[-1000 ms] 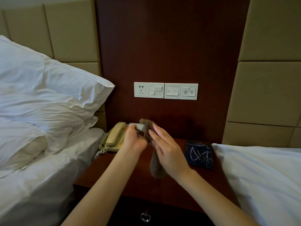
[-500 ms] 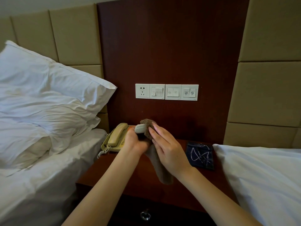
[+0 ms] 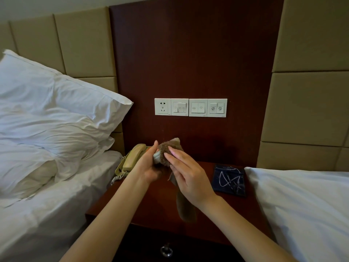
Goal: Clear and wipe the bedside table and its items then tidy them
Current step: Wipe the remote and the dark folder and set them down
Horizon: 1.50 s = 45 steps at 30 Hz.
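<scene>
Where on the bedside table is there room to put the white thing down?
The biggest bare wood on the bedside table is the middle and front, between the telephone at the back left and the dark blue pouch on the right; the brown cloth dangles over it. The left back corner and right side are taken.

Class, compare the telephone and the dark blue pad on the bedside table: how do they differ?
The telephone is beige and bulky, with a coiled cord; the dark blue pad is flat, with white scribbles. The telephone sits left, partly behind the left hand; the pad lies right, unobstructed. Both rest on the bedside table.
</scene>
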Tool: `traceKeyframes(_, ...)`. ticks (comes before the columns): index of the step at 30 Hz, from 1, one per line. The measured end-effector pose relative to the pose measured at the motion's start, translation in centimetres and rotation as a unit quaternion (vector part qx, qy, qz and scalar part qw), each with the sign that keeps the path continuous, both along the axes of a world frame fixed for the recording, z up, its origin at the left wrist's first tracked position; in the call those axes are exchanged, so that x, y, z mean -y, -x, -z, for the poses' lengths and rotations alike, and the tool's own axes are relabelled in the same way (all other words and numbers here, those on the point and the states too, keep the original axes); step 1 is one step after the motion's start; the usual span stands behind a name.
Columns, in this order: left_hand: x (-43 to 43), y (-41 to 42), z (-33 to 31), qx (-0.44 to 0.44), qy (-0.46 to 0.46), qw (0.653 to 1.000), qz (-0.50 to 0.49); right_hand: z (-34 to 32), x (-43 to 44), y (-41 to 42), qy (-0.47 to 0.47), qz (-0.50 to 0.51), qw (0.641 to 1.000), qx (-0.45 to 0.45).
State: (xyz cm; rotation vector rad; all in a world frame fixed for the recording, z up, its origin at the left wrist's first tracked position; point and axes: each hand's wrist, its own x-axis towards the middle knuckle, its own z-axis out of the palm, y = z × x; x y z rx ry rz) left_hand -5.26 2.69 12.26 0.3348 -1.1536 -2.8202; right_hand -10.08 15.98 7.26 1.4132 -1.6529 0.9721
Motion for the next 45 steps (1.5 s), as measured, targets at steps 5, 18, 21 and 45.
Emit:
traceKeyframes(5,0.4,-0.8,-0.1,0.010,0.067,0.998,0.011,0.0,0.5,-0.2,-0.020,0.000,1.000,-0.023)
traceKeyframes(18,-1.1,-1.8,1.7,0.042,0.053,0.997,0.026,-2.0,-0.1,3.7,0.030,0.112,0.991,0.063)
traceKeyframes(21,-0.9,-1.3,1.5,0.014,0.029,0.999,0.006,-1.3,0.5,1.1,0.012,0.075,0.997,0.021)
traceKeyframes(45,-1.0,-2.7,1.8,-0.017,0.400,0.914,0.061,-4.2,0.2,1.6,-0.020,0.052,0.996,0.068)
